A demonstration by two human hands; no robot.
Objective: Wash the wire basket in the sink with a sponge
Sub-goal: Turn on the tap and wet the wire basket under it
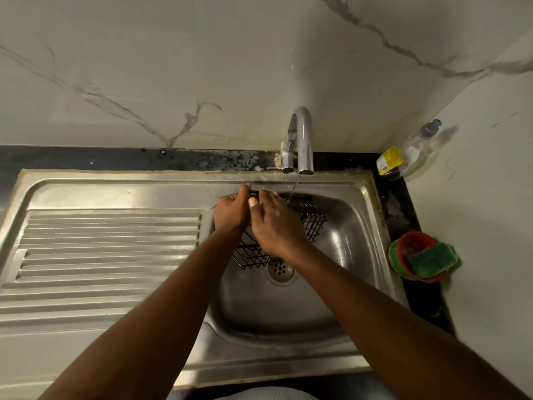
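Basket is down in the sink, tilted under a thin trickle from the tap. The left hand grips its far rim, fingers curled round the wire. The right hand lies across the mesh, fingers fairly straight, holding nothing. Only wetting so far, I'd say: the sponge sits in the red bowl off right, so scrubbing and rinsing are left.

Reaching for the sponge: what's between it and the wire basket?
Head view: past the wire basket, bare sink basin, its rim, black counter, then the red bowl holding the sponge.
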